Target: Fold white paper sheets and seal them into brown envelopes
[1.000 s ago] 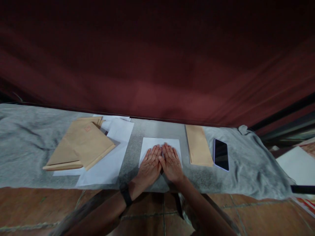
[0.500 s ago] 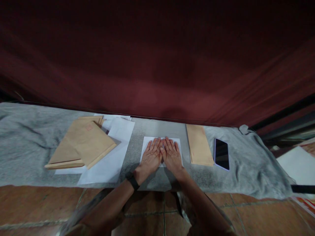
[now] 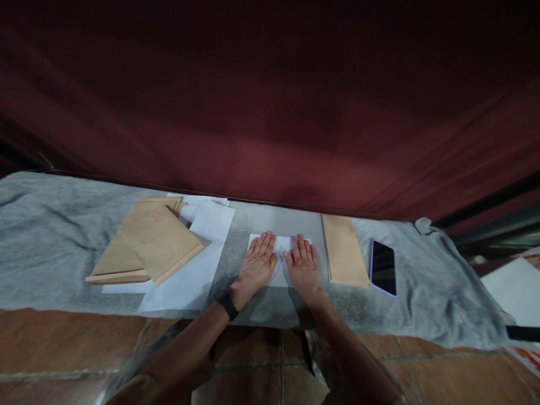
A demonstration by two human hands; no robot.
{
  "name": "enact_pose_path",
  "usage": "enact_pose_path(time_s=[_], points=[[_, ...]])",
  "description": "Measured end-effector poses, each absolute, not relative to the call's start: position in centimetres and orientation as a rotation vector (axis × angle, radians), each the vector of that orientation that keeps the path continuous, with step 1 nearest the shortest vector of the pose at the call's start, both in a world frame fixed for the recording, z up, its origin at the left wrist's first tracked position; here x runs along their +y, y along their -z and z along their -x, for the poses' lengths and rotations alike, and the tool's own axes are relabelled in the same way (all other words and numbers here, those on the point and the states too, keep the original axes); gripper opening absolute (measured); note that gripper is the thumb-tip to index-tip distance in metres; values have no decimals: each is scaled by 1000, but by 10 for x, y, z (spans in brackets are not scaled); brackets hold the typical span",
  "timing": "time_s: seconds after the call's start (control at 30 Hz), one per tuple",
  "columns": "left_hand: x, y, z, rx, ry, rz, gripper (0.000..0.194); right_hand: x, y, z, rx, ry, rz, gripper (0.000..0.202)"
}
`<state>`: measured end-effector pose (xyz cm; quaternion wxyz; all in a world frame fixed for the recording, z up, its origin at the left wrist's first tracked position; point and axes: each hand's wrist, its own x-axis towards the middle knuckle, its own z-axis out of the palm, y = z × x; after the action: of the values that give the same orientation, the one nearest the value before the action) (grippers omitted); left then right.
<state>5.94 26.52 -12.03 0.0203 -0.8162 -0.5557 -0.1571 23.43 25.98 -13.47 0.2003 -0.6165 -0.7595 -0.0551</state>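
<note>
Under both palms lies a white sheet of paper (image 3: 280,270), flat on the grey cloth; its middle shows between the hands and its sides are largely covered. My left hand (image 3: 258,263) presses flat on the sheet's left part, fingers stretched out and pointing away from me. Flat on the right part rests my right hand (image 3: 304,268), its fingers extended and thumb turned inward. The two hands are apart, and neither grips anything. A dark watch (image 3: 228,307) is on the left wrist.
Brown envelopes (image 3: 166,242) overlap white papers (image 3: 202,256) on the left. More brown envelopes (image 3: 343,250) lie to the right, beside a phone (image 3: 383,267) with a dark screen. Grey cloth (image 3: 439,292) covers the narrow surface, backed by a dark red panel (image 3: 270,152). Tiled floor (image 3: 76,343) shows below.
My hands were together at the middle of the sheet; they have slid apart, left hand leftward and right hand rightward, uncovering the paper's middle. The whole view has shifted slightly.
</note>
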Motion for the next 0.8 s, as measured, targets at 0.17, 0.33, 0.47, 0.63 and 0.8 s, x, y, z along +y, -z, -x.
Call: enact_pose_path(time_s=[0.17,0.33,0.47,0.63,0.8], points=[[261,121,-51,-1770,511,2469,61,257,137,-244,-2107,167,1740,58],[257,122,-43,-1821,485,2433,61,253,137,-251,-2098,186,1752,61],[254,123,-37,-1850,478,2410,61,250,138,-255,-2087,176,1766,64],[251,125,-30,-1876,491,2395,62,245,141,-260,-2031,201,1758,66],[238,116,-40,-1899,531,2344,63,237,133,-254,-2044,171,1740,65]])
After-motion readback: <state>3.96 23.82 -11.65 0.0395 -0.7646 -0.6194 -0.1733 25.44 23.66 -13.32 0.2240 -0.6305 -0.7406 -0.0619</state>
